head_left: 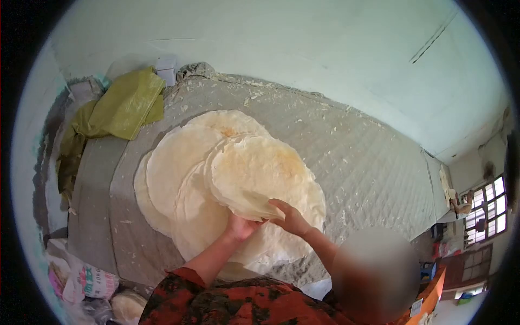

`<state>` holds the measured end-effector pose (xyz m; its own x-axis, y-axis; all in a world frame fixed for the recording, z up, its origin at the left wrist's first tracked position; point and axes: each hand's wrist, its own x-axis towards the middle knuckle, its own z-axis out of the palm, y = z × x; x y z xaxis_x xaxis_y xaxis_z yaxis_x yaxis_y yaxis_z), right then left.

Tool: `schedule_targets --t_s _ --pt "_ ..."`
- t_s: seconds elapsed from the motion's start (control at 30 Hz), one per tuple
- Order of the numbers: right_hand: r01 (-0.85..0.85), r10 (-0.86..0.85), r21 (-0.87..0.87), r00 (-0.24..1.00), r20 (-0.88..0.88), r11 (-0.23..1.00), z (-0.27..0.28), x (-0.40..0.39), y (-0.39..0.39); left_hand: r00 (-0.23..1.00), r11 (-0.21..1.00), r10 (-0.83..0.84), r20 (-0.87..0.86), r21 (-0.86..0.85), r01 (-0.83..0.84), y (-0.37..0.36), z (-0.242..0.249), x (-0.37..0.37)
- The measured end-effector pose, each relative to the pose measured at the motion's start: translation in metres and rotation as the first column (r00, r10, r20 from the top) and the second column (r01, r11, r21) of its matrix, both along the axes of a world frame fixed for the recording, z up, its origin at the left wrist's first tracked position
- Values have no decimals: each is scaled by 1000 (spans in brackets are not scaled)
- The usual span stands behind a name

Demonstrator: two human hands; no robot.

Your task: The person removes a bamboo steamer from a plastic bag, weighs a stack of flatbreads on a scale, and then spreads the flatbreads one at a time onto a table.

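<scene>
A pile of large, thin, pale round flatbreads (173, 151) lies overlapped on a grey quilted cover. My two hands hold the near edge of the top flatbread (254, 168), which has faint browned patches and is lifted slightly there. Under that edge is my left hand (246, 226), its fingers mostly hidden by the bread. My right hand (291, 218) grips the same edge just to the right, with fingers closed over it. The two hands are close together, and more flatbread spreads beneath them.
The quilted cover (368, 173) is strewn with pale crumbs and flakes. A yellow-green sack (127, 103) lies at the far left, beside a small white box (166, 70). Printed plastic bags (97, 281) sit low at the left. A pale wall runs behind; a barred window (487, 208) is at right.
</scene>
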<state>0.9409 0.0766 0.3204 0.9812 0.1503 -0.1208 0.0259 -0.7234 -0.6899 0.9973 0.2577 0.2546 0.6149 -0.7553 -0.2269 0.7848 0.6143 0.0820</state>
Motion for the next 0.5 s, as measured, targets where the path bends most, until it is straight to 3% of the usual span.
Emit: schedule_targets --t_s 0.03,0.07,0.13,0.2,0.27,0.33,0.5 --pt "-74 92 -112 982 164 991 1 -6 2 1000 1000 6 20 -16 -6 1 -1 0" --pt "-78 96 -116 982 161 990 3 -12 2 1000 1000 10 18 -19 -10 2 -3 -1" --pt "-130 185 -433 979 88 892 6 -24 -2 997 995 23 -70 -98 -30 6 3 -4" --pt "-153 203 -477 978 56 865 -7 -21 -12 995 996 26 -99 -87 -35 5 -5 -4" --pt "-184 284 -635 957 58 750 -7 -5 -20 993 997 16 -118 -77 -25 1 -13 -4" --pt "-154 267 -617 959 94 772 -1 8 -26 1000 998 -20 9 -54 20 1 -16 -3" --pt "-179 285 -602 955 84 778 4 5 -18 999 993 -39 16 -107 40 5 -10 -4"
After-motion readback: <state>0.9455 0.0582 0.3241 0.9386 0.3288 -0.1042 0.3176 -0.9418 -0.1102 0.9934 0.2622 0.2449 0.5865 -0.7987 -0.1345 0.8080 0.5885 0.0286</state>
